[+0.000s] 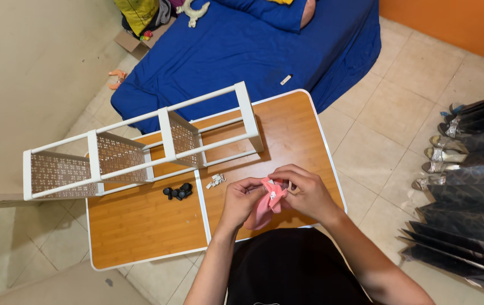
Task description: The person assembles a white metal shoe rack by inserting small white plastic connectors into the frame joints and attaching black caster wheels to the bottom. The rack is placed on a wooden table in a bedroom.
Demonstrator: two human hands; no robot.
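My left hand (pixel 239 199) and my right hand (pixel 304 191) meet over the near edge of a wooden folding table (pixel 140 226). Together they pinch a small pink bag (pixel 265 207), which hangs down between them. A small white piece shows at the bag's top between my fingers. A white metal rack (pixel 140 149) with perforated shelves lies on its side across the table's far half. Black round caster-like parts (pixel 178 192) sit in a cluster near the table's middle seam. A small heap of pale hardware (pixel 216 181) lies just left of my left hand.
A blue mattress (pixel 253 51) covers the floor beyond the table, with a small white item on it. Rows of shoes (pixel 439 152) and dark garment covers (pixel 473 209) line the right side. A cardboard box (pixel 134 42) stands at the back left, and the floor is tiled.
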